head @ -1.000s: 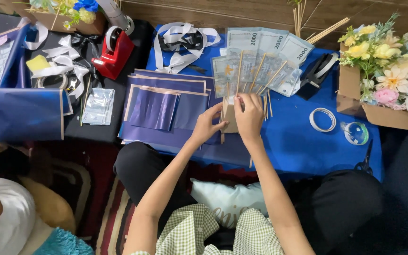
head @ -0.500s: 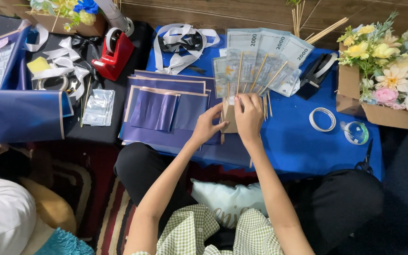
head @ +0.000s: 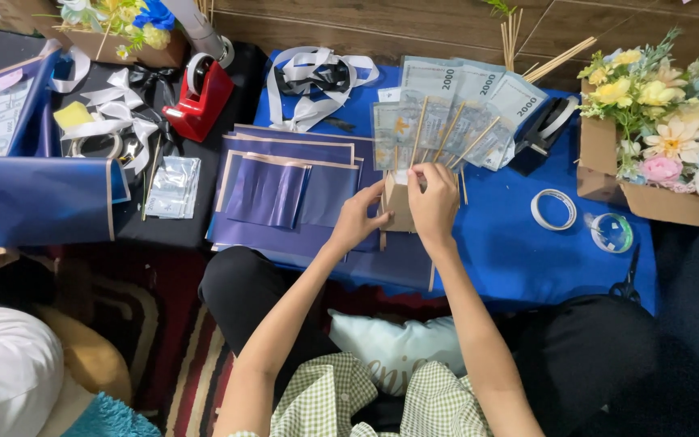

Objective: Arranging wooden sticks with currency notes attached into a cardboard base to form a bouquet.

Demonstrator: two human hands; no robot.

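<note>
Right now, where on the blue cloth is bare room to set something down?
Free: the blue cloth between the right hand and the tape rolls. Crowded: the banknote fan above, the folded blue paper sheets beside the left hand.

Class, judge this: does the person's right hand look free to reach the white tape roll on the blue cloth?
Probably not yet: the right hand grips the stick bundle. The cloth toward the white tape roll lies bare.
</note>
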